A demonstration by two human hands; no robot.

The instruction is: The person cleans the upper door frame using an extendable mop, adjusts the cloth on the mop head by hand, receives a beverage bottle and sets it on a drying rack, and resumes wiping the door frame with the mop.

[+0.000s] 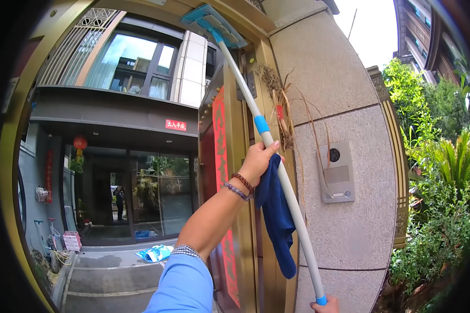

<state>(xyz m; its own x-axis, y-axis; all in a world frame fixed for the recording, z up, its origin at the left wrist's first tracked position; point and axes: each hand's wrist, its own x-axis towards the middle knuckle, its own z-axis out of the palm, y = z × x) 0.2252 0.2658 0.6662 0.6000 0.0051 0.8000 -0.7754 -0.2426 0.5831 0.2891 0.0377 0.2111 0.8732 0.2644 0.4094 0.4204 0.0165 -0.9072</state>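
left grip (259, 163) is closed round a long white pole with light blue collars (291, 203), thumb lying along it; some of the fingers are hidden behind the hand. same grip has a dark blue cloth (275, 208) hanging from it, top of the cloth covered, so can't tell which fingers pinch it. right grip (326, 305) is closed at the pole's bottom end, by the blue cap, mostly cut off by the lower edge.

pole runs up and leftward to a flat light blue mop head (214, 26), tilted, overlapping the top of the gold metal door frame (269, 62). can't tell if it's touching there. underside only partly readable.

red paper strip with black characters (221, 141) on the door leaf is partly blocked by the left forearm. dried brown plant bundle (283, 117) hangs on the frame edge near the pole; grey intercom panel with a round dark lens (338, 172) is on the stone wall, right of the pole.

blue and white plastic bag (155, 253) lies on the paving, print unreadable. small dark figure in the glass (119, 203), too small for detail. picture corners are black.
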